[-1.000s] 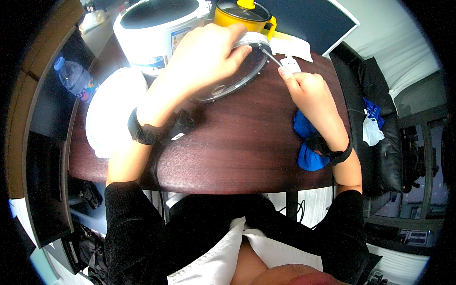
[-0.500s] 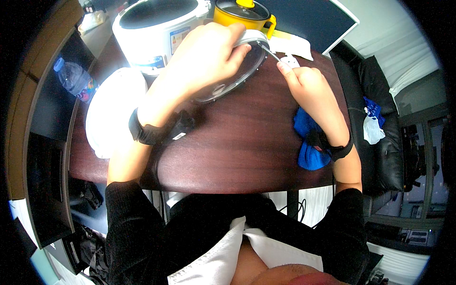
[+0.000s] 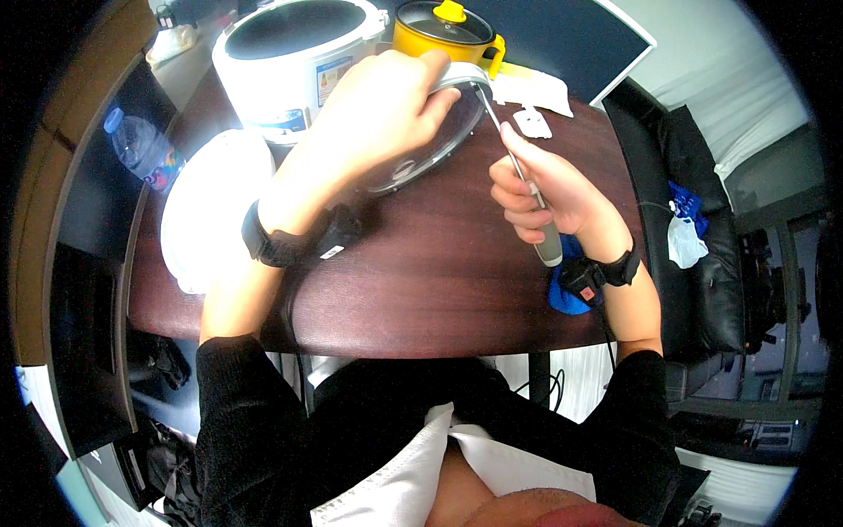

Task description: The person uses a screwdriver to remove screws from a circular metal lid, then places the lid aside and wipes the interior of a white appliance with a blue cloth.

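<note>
Holding a round, clear-centred lid (image 3: 452, 145) in the left grip (image 3: 378, 101), closed over its upper edge with the thumb by the pale rim. Tilted, over the far half of the surface (image 3: 421, 290), on the near side of the white cooker body (image 3: 299, 101) and the yellow pot (image 3: 430, 46). Cannot tell about contact between its lower edge and the surface.

Gripping a slim screwdriver (image 3: 550, 246) with the right grip (image 3: 558, 186), fingers curled round it and thumb along the shaft. Pointing away and leftward to the lid's rim, near the left thumb; seemingly touching there, but too small to tell how firmly.

Lowered and rolled over on the right within the last half second, from a back-of-hand view to one of curled fingers. Showing the grey handle now, previously hidden, and a steeper line of the shaft; also uncovering more of the white flat piece (image 3: 532, 124) beyond. Hardly shifted on the left. Probably amounts to a fresh hold on the tool, not a new working spot, with the lid kept steady throughout.

Leaves a blue cloth (image 3: 562, 299) partly covered beneath the right wrist, and a white rounded piece (image 3: 211, 206) beside the left forearm.
</note>
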### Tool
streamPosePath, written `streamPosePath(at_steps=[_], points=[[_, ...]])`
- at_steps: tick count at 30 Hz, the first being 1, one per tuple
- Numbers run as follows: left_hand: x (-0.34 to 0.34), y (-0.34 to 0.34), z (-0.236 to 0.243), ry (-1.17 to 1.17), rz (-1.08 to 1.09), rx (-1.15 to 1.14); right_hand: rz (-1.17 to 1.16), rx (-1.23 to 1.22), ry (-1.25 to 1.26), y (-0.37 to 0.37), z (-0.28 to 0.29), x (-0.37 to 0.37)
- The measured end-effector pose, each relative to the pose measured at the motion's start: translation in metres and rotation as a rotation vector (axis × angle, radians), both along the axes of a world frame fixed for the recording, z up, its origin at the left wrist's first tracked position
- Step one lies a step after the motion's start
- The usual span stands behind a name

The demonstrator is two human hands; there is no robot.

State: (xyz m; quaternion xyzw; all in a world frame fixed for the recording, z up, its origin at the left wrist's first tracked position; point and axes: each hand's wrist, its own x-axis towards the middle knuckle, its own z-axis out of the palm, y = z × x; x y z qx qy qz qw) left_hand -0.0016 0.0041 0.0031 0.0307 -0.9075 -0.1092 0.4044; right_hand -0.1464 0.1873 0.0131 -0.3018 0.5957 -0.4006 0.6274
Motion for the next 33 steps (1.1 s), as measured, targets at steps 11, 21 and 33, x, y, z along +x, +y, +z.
streamPosePath(at_steps=[11, 21, 33], points=[[0.001, -0.002, 0.002, -0.041, 0.012, 0.039, -0.229, -0.285, 1.464, 0.003, 0.002, 0.000], [0.001, 0.000, 0.003, -0.071, 0.040, 0.054, -0.230, -0.265, 1.489, 0.000, 0.004, 0.001], [0.000, 0.000, 0.002, -0.062, 0.034, 0.051, -0.199, -0.251, 1.598, 0.004, 0.007, 0.002]])
